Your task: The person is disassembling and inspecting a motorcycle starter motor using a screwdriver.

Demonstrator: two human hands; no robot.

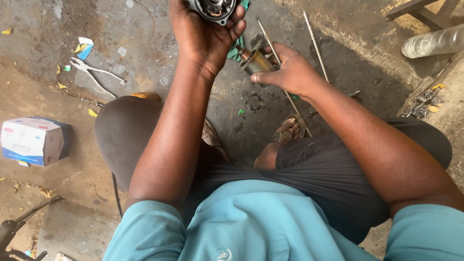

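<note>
My left hand (203,34) is raised at the top of the view and grips a round grey metal motor housing (212,8), cut off by the frame's upper edge. My right hand (287,70) holds a cylindrical motor armature (253,62) with copper at one end, tilted toward the housing. The two parts sit close but apart. A green cloth (235,52) shows between the hands on the ground.
Two long thin metal rods (316,46) lie on the concrete by my right hand. Pliers (89,70) lie at the left, a small blue and white box (34,140) farther left. A clear plastic bottle (432,42) rests top right.
</note>
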